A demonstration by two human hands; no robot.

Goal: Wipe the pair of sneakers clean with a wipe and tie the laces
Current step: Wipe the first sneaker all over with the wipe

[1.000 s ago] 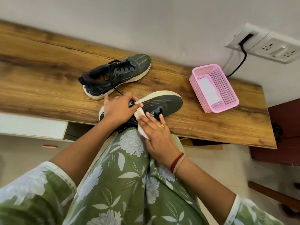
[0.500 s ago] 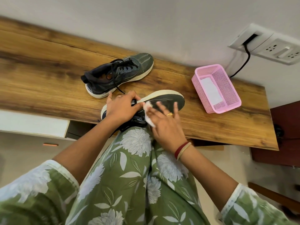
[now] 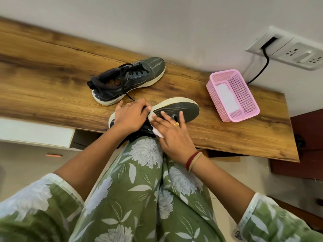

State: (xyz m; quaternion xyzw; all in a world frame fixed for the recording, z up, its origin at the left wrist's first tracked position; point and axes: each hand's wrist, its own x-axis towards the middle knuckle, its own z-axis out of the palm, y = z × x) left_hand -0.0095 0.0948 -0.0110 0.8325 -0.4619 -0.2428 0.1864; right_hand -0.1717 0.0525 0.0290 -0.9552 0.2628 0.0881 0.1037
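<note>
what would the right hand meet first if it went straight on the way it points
The right hand first meets the cream sole edge of the held dark grey sneaker, then probably wooden tabletop and the other dark grey laced sneaker; depth unclear.

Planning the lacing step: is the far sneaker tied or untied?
Untied. A loose lace end trails from the far sneaker onto the table; no bow shows.
</note>
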